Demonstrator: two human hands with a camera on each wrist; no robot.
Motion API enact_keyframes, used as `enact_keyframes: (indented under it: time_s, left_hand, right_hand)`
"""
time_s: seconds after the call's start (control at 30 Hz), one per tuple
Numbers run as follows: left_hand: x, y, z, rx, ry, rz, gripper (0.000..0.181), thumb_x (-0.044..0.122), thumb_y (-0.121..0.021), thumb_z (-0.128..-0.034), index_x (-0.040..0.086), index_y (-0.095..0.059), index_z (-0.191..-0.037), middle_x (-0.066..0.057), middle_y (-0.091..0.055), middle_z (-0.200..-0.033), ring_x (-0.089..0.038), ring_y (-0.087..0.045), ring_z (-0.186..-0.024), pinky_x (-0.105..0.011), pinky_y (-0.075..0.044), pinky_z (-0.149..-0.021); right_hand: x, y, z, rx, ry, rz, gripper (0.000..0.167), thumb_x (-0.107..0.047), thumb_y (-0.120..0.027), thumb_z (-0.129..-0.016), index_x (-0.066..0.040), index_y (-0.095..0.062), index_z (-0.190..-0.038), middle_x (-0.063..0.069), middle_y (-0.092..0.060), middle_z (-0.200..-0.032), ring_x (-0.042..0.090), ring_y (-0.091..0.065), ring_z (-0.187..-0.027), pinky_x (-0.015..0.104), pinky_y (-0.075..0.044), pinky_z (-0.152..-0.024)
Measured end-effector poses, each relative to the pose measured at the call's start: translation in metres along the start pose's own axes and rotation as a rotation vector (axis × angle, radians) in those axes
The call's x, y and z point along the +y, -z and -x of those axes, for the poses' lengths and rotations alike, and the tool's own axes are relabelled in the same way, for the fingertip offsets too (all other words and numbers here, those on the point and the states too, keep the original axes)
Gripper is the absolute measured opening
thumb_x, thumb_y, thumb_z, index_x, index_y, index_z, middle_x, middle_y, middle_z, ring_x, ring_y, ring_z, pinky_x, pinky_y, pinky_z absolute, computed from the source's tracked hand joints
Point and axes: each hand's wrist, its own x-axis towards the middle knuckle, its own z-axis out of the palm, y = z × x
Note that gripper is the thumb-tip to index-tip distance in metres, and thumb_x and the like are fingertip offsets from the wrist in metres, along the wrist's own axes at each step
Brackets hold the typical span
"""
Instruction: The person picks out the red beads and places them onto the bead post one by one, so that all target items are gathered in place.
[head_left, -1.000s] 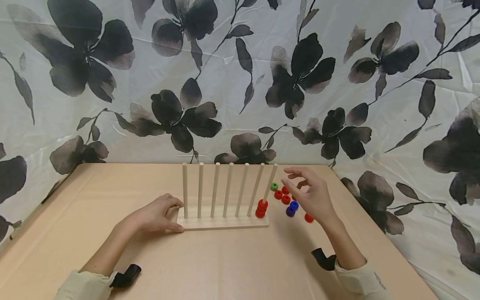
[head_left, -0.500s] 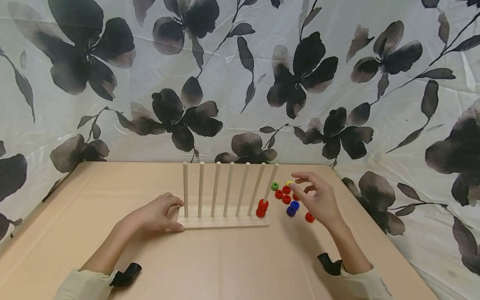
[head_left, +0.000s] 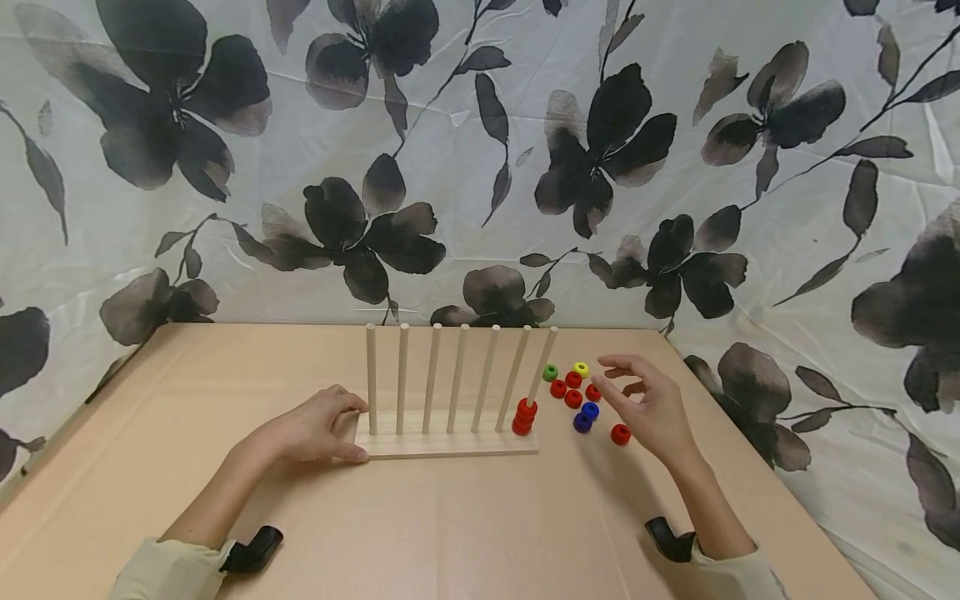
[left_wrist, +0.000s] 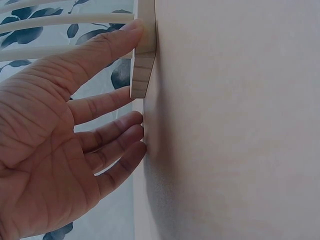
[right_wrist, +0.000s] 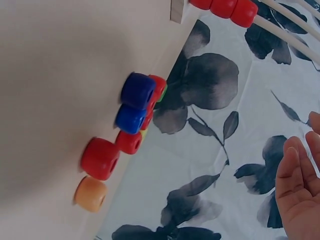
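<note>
My left hand (head_left: 318,427) grips the left end of a wooden base (head_left: 450,445) between thumb and fingers; in the left wrist view the thumb lies on the base's edge (left_wrist: 145,60). Several upright pegs (head_left: 427,379) stand on it. Three red beads (head_left: 523,417) are stacked on the rightmost peg. My right hand (head_left: 651,410), empty with loosely bent fingers, hovers right of loose beads: green (head_left: 551,372), yellow (head_left: 581,369), several red (head_left: 573,398) and two blue (head_left: 582,422). An orange bead (right_wrist: 91,194) shows beside a red one (right_wrist: 100,158) in the right wrist view.
The light wooden table (head_left: 450,533) reaches back to a hanging cloth (head_left: 480,250) with dark flowers, which also runs along both sides. One red bead (head_left: 620,434) lies apart from the cluster, nearer the right forearm.
My right hand has moved to the right, away from the rightmost peg, uncovering the yellow bead and more of the red ones. My left hand stays on the base; the stack is unchanged.
</note>
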Motion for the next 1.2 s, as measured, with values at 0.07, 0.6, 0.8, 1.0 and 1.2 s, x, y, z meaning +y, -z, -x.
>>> enact_keyframes:
  time_s: [0.07, 0.6, 0.8, 1.0, 1.2]
  left_hand:
    - [0.0, 0.0, 0.0, -0.001, -0.005, -0.002, 0.069, 0.037, -0.091, -0.0761, 0.0, -0.062, -0.126, -0.011, -0.058, -0.12, -0.036, -0.053, -0.119, -0.057, -0.044, -0.103]
    - [0.001, 0.0, 0.001, -0.01, 0.018, 0.005, 0.07, 0.038, -0.091, -0.0758, 0.0, -0.062, -0.127, -0.012, -0.057, -0.121, -0.036, -0.053, -0.12, -0.057, -0.044, -0.104]
    - [0.001, 0.0, 0.0, -0.013, 0.018, 0.011, 0.07, 0.038, -0.091, -0.076, 0.0, -0.062, -0.127, -0.012, -0.058, -0.121, -0.036, -0.053, -0.12, -0.057, -0.044, -0.104]
    - [0.001, 0.001, 0.0, -0.007, 0.015, 0.008, 0.07, 0.038, -0.091, -0.076, 0.0, -0.062, -0.128, -0.012, -0.058, -0.122, -0.036, -0.053, -0.12, -0.057, -0.044, -0.104]
    - [0.002, 0.001, 0.001, -0.004, 0.002, 0.007, 0.07, 0.037, -0.091, -0.0758, -0.002, -0.063, -0.126, -0.013, -0.058, -0.121, -0.036, -0.053, -0.119, -0.057, -0.044, -0.103]
  right_hand:
    - [0.002, 0.001, 0.001, 0.002, -0.009, -0.005, 0.029, -0.012, -0.076, -0.094, -0.005, -0.07, -0.121, 0.009, -0.07, -0.118, 0.024, -0.066, -0.101, 0.012, -0.05, -0.076]
    - [0.017, 0.01, 0.003, -0.052, -0.072, 0.044, 0.03, -0.02, -0.074, -0.096, -0.006, -0.069, -0.122, 0.01, -0.07, -0.121, 0.027, -0.067, -0.103, 0.015, -0.05, -0.078]
    - [0.027, 0.017, 0.002, -0.141, -0.119, 0.076, 0.034, -0.025, -0.072, -0.098, -0.005, -0.068, -0.124, 0.012, -0.07, -0.121, 0.028, -0.066, -0.105, 0.021, -0.053, -0.081]
    - [0.039, 0.027, 0.0, -0.221, -0.151, 0.093, 0.037, -0.027, -0.073, -0.097, -0.006, -0.067, -0.127, 0.013, -0.07, -0.121, 0.029, -0.066, -0.107, 0.017, -0.052, -0.082]
    - [0.047, 0.033, 0.001, -0.278, -0.191, 0.092, 0.043, -0.029, -0.074, -0.096, -0.004, -0.065, -0.13, 0.015, -0.069, -0.123, 0.032, -0.065, -0.111, 0.019, -0.052, -0.084]
